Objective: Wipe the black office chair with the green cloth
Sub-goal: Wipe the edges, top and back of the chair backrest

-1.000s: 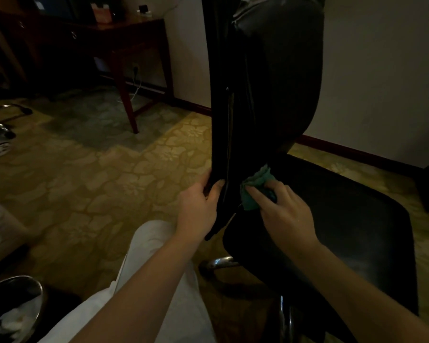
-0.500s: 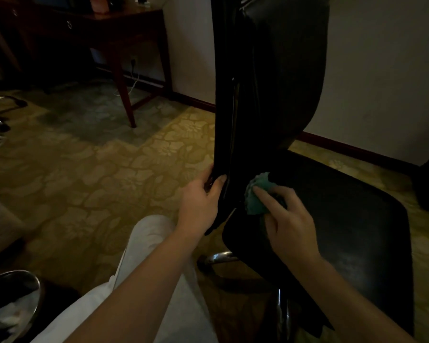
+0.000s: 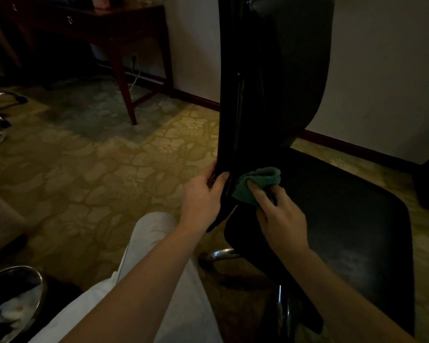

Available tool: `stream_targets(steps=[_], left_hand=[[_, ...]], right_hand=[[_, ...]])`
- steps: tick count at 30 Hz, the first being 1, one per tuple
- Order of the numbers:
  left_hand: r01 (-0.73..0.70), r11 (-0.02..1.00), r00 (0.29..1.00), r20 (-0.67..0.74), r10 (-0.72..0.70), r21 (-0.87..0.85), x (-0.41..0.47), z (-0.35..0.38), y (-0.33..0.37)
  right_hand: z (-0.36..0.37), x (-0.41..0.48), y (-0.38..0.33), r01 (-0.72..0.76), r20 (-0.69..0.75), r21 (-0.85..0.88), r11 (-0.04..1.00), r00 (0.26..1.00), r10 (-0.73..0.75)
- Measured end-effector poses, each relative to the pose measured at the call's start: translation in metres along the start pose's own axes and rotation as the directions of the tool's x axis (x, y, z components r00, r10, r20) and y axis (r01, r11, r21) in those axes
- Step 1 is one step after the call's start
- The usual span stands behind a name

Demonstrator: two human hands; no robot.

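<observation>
The black office chair [image 3: 344, 219] stands before me, its tall backrest [image 3: 278, 70] rising at centre and its seat spreading to the right. My left hand [image 3: 203, 201] grips the lower side edge of the backrest, thumb and fingers curled round it. My right hand [image 3: 280, 216] holds the bunched green cloth [image 3: 256, 183] and presses it where the backrest meets the seat. The cloth sticks out above my fingers.
A dark wooden desk [image 3: 124, 28] stands at the back left against the wall. A metal bin [image 3: 13, 300] with white scraps sits at bottom left. The chair's chrome base [image 3: 221, 254] shows under the seat. My pale trouser leg [image 3: 146, 268] lies below my left arm. Patterned carpet covers the floor.
My right hand has shifted the green cloth slightly along the base of the backrest, and the cloth now bunches higher above my fingers. My left hand keeps its grip.
</observation>
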State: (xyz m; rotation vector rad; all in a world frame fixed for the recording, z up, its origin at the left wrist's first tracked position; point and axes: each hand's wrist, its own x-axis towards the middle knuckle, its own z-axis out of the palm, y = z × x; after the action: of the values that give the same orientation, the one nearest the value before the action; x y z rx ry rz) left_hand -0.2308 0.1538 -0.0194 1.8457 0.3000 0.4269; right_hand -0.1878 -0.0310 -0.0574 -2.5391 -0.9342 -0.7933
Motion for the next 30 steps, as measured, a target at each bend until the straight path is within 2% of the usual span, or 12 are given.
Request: stream_targets(steps=[11, 17, 19, 22, 26, 30], left_hand=[[-0.036, 0.999, 0.999, 0.004, 0.036, 0.038, -0.001, -0.001, -0.004], [-0.04, 0.999, 0.999, -0.02, 0.04, 0.032, 0.0, 0.002, -0.006], [-0.033, 0.999, 0.999, -0.01, 0.033, 0.023, -0.002, 0.003, -0.007], [-0.015, 1.0, 1.0, 0.004, 0.015, -0.002, -0.001, 0.002, -0.008], [-0.014, 1.0, 1.0, 0.02, 0.015, -0.013, 0.0, 0.0, -0.009], [-0.016, 0.998, 0.999, 0.041, 0.018, -0.054, 0.001, -0.003, -0.011]], right_hand=[[0.015, -0.012, 0.003, 0.061, 0.202, 0.042, 0.997, 0.977, -0.068], [-0.021, 0.009, 0.007, 0.08, -0.006, -0.017, 0.997, 0.997, -0.08], [-0.021, 0.01, 0.005, 0.119, -0.013, -0.031, 0.992, 0.993, -0.12], [-0.003, 0.001, 0.007, 0.139, 0.088, -0.011, 0.99, 0.987, -0.137], [0.028, -0.016, 0.006, 0.078, 0.227, -0.017, 0.997, 0.971, -0.072], [0.03, -0.021, -0.004, 0.018, 0.217, 0.014, 1.0, 0.976, -0.021]])
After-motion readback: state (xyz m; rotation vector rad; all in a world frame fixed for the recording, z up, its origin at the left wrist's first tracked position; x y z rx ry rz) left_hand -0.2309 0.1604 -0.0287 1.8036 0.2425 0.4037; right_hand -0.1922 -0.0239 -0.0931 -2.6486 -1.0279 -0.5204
